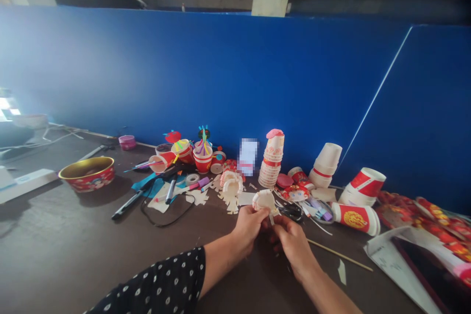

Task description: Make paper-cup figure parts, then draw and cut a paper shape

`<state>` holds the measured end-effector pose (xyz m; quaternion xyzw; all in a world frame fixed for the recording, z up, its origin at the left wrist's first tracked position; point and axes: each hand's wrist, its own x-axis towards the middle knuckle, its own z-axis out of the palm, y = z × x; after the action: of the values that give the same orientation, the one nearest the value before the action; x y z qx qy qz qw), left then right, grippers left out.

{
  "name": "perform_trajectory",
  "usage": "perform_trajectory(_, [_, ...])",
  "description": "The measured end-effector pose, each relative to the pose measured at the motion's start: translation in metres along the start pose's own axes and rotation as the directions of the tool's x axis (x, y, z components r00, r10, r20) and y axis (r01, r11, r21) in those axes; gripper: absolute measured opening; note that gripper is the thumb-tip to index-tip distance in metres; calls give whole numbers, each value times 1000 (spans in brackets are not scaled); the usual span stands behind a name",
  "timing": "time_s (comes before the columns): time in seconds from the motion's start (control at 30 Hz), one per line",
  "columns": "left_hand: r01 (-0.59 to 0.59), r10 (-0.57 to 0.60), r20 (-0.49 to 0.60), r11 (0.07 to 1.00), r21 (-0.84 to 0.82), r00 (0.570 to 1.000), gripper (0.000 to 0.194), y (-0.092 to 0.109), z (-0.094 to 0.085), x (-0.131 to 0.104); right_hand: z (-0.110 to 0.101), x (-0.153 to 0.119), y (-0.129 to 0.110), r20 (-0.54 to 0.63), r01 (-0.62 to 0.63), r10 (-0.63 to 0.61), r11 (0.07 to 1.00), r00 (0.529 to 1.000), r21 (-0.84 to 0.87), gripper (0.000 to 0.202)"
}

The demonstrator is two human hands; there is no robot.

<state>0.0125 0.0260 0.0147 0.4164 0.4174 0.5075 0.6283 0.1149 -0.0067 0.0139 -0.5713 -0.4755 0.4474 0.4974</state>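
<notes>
Patterned sleeve (158, 282), cut off below; hands (247, 229) partly hide pale piece (264, 200).

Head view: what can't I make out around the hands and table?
All in the head view:
Pale piece: lower part hidden by the left hand and right hand.
Upright white item: markings lost to pixelation.
Dark flat object: cut off at the lower right.
Gold-rimmed bowl: inside too dim.

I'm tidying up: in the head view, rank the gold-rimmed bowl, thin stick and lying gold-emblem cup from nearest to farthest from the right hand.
1. Thin stick: just right of the right hand.
2. Gold-emblem cup: farther right, on its side.
3. Gold-rimmed bowl: far left.
</notes>
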Motion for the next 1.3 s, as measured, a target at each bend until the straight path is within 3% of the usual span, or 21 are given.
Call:
perform_trajectory(0.53, [-23, 23, 0, 1000, -20, 1000, 21, 1, -1, 1, 1, 1, 4, 67, 42, -38, 998, 997, -55, 15])
perform_trajectory(1.3, [-54, 52, -82, 998, -21, 995, 21, 3, -6, 6, 2, -1, 1, 23, -6, 7, 999, 1000, -43, 20])
